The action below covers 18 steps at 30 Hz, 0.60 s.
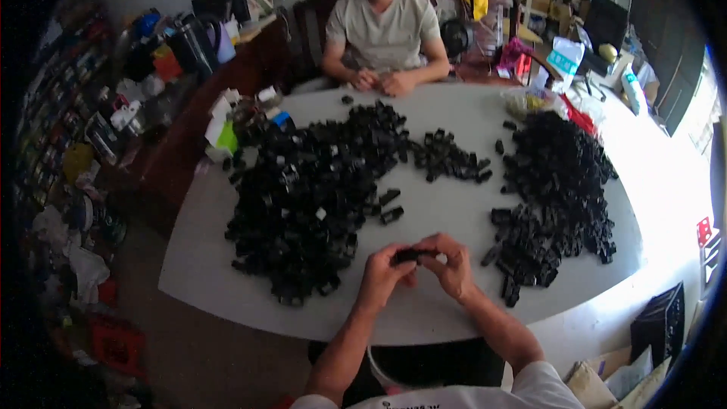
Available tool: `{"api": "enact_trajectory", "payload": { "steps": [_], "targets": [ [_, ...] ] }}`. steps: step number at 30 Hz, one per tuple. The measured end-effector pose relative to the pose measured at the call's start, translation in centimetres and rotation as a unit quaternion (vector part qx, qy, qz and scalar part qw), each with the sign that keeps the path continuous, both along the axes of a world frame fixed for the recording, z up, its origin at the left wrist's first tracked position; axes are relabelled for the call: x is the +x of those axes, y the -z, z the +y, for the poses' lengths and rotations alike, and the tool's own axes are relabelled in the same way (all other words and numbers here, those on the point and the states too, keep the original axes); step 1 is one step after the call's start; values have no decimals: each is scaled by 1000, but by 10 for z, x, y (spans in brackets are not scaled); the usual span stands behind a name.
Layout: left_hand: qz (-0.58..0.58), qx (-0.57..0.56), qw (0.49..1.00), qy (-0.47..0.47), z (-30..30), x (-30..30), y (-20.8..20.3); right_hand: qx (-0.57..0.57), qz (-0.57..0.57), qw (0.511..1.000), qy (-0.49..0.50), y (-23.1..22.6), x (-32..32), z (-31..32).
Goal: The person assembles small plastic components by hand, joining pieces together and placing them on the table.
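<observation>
Just above the near part of the white table [424, 310], my left hand [381, 271] and my right hand [451, 266] meet around a small black plastic part [409, 256]. Both hands have their fingers closed on it, and they cover much of its shape. To the left spreads a large heap of similar black parts [295, 197], with a few pale pieces among them. A second black heap [556, 189] lies to the right. Between them, farther off, is a smaller group of black parts [447, 155]. Two loose black parts [391, 216] rest near my left hand.
Across the table sits a person [382, 30] with both hands at the far edge. A clear plastic bag [530, 102] lies behind the right heap, and small boxes [222, 132] stand at the far left. Cluttered shelves [60, 106] line the left side.
</observation>
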<state>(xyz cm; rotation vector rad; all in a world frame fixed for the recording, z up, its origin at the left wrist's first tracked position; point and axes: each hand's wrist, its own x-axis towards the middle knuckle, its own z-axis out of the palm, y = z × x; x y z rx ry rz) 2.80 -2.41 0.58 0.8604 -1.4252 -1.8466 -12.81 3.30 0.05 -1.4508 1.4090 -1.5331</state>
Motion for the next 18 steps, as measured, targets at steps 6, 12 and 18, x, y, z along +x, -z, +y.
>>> {"api": "enact_trajectory", "payload": {
  "steps": [6,12,18],
  "targets": [
    [37,21,999,24,-10,0,9,-36,-23,998,35,5,6,-5],
    [54,20,998,26,-11,-2,9,-93,70,993,33,6,6,-9],
    [35,39,998,47,-11,6,9,-169,160,972,44,4,8,-7]
  ]
}}
